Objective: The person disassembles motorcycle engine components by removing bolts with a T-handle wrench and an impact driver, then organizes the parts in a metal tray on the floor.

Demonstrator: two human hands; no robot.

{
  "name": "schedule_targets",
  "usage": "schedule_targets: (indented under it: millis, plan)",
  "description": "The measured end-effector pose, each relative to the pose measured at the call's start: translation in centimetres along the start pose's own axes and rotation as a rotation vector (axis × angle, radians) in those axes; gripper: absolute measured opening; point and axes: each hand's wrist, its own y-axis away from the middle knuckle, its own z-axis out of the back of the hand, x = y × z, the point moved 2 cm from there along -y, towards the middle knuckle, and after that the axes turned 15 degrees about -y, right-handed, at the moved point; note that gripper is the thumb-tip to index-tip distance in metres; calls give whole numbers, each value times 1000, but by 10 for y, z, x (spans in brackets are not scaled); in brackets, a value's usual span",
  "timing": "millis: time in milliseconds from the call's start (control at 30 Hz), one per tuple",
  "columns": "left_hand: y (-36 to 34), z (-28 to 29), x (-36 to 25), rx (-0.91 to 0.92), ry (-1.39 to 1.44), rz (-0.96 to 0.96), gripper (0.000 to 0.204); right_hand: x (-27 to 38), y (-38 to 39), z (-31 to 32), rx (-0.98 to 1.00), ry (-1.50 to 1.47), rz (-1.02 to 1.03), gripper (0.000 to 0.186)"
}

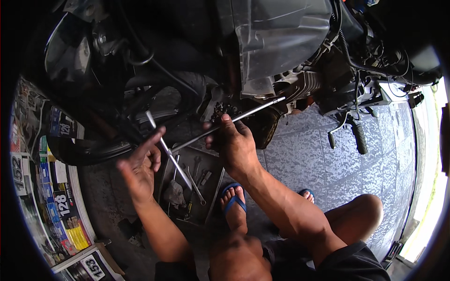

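A long T-handle socket wrench (257, 109) slants across the middle, its socket end up against the finned engine (300, 85) of a motorcycle. My right hand (236, 147) is closed around the wrench's shaft, thumb on top. Beside the crossbar at the other end, my left hand (143, 171) is open, its fingers stretched out and slightly blurred. The crossbar passes close to these fingers; whether they touch it I cannot tell. Over the engine hangs a dark plastic cover (283, 42). Shadow hides where the socket end meets the engine.
Below my hands lies a tray (214, 196) with several wrenches (197, 165) and a crumpled bag-like thing (174, 194). Boxes (65, 206) line the left side. A black wheel (93, 152) stands behind my left hand; a footpeg (359, 138) juts out at right.
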Motion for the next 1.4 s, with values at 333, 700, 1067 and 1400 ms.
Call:
schedule_targets:
  millis: [333, 700, 1067, 1400]
  plan:
    - [36, 14, -15, 1130, -39, -80, 107, 2, -2, 9, 60, -178, 0, 22]
    - [88, -2, -67, 845, -30, -109, 90, -7, -4, 17, -60, -73, 103, 28]
    - [145, -6, -115, 507, -240, -106, 82, 4, 2, 24, 136, -264, -74, 22]
    - [172, -10, -134, 386, -415, -76, 73, 4, 2, 28, -9, -32, 38, 28]
